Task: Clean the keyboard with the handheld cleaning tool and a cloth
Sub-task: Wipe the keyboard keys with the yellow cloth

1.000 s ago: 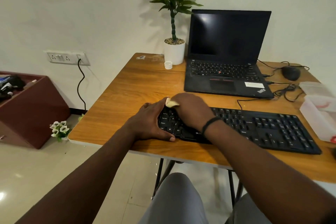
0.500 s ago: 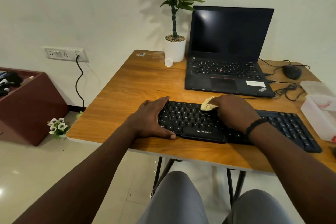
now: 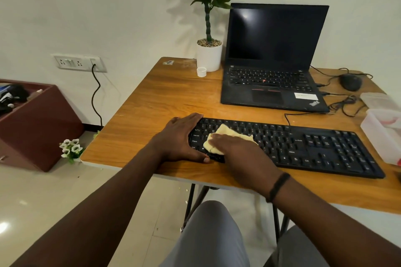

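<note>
Left hand [image 3: 181, 137] flat, fingers straight, bracing keyboard [image 3: 303, 147] at its nine o'clock edge. Right hand [image 3: 240, 154] pressing cloth [image 3: 219, 136] on keys, gripping nothing. Bare table [image 3: 165, 102] toward twelve o'clock

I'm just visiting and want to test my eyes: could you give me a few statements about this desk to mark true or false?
1. The right hand presses a pale cloth on the keyboard. True.
2. The left hand is lifted off the table. False: it rests at the keyboard's left end.
3. The laptop screen is dark. True.
4. The mouse sits left of the plant. False: it lies right of the laptop.
</note>
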